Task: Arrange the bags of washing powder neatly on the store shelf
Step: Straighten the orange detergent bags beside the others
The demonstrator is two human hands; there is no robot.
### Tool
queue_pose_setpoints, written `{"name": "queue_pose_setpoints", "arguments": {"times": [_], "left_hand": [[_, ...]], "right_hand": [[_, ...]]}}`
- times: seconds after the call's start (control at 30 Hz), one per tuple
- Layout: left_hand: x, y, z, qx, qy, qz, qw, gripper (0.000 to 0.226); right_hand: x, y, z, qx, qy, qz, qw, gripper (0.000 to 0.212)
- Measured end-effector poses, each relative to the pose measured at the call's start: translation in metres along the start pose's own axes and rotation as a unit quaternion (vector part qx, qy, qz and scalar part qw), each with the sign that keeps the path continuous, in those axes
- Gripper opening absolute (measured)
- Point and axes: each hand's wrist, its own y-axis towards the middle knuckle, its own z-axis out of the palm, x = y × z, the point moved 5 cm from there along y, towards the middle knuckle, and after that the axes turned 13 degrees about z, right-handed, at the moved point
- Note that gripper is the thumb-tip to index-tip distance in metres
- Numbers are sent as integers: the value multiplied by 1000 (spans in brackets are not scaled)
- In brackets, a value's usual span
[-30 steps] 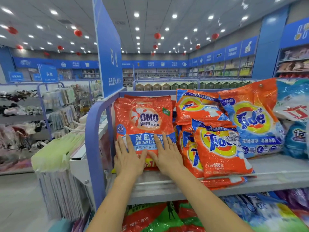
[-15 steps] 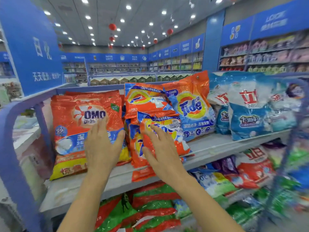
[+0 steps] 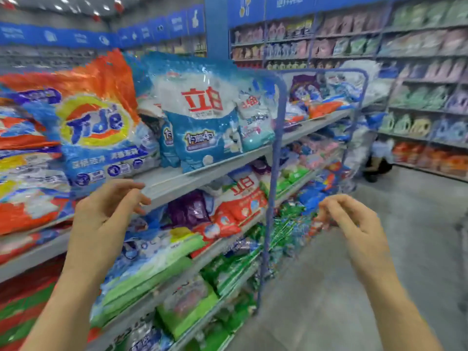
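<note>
A big orange and blue Tide bag (image 3: 93,127) leans upright on the grey top shelf (image 3: 177,178), with smaller Tide bags (image 3: 22,178) stacked to its left. To its right stands a blue and white bag with red characters (image 3: 202,117), and more blue bags lean behind it. My left hand (image 3: 106,214) hovers in front of the shelf edge below the Tide bag, fingers loosely curled and holding nothing. My right hand (image 3: 352,219) hangs in the air over the aisle, right of the shelf unit, fingers loosely bent and empty.
Lower shelves hold red, purple and green bags (image 3: 228,211). A blue metal end frame (image 3: 276,173) closes off this shelf unit, with a second unit behind it. The grey aisle floor (image 3: 379,274) opens to the right. Wall shelves (image 3: 417,97) line the far side.
The view has swung right along the shelf. Both hands have come off the OMO and Tide bags and now hover in the air, the right hand well out over the aisle.
</note>
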Motion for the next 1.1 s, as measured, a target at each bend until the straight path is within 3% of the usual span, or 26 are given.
{"name": "queue_pose_setpoints", "arguments": {"times": [0.07, 0.1, 0.13, 0.17, 0.23, 0.27, 0.37, 0.47, 0.57, 0.77, 0.9, 1.0, 1.1], "left_hand": [[44, 3, 42, 57, -57, -107, 991, 18], [58, 0, 63, 71, -66, -132, 986, 40], [62, -4, 86, 86, -57, -136, 985, 65], [48, -14, 112, 67, -36, -103, 992, 71], [-6, -32, 181, 20, -74, -62, 995, 25], [-22, -41, 206, 26, -104, -23, 994, 12], [-21, -39, 279, 37, -116, -39, 992, 27], [-9, -19, 338, 61, -127, -56, 988, 34], [-1, 8, 394, 69, -153, -54, 984, 32], [6, 84, 513, 110, -218, -57, 968, 23], [19, 121, 589, 142, -204, -55, 967, 34], [21, 151, 636, 142, -212, -56, 965, 27], [32, 178, 679, 112, -202, -59, 971, 46]], "right_hand": [[-22, 16, -58, -37, 6, 8, 999, 39], [-33, 25, -84, -55, 8, 13, 998, 43], [-45, 32, -108, -71, 10, 17, 997, 44], [-54, 37, -129, -83, 17, 21, 996, 41], [-73, 48, -165, -92, 41, 41, 994, 29], [-84, 54, -181, -92, 44, 55, 993, 30], [-121, 71, -226, -113, 24, 102, 988, 46], [-153, 94, -262, -152, 40, 126, 979, 27], [-177, 135, -289, -168, 31, 141, 975, 35], [-203, 240, -337, -210, 16, 137, 968, 28], [-226, 297, -367, -233, 21, 146, 961, 28], [-249, 341, -389, -234, 31, 148, 960, 53], [-276, 400, -415, -221, 47, 147, 963, 60]]}}
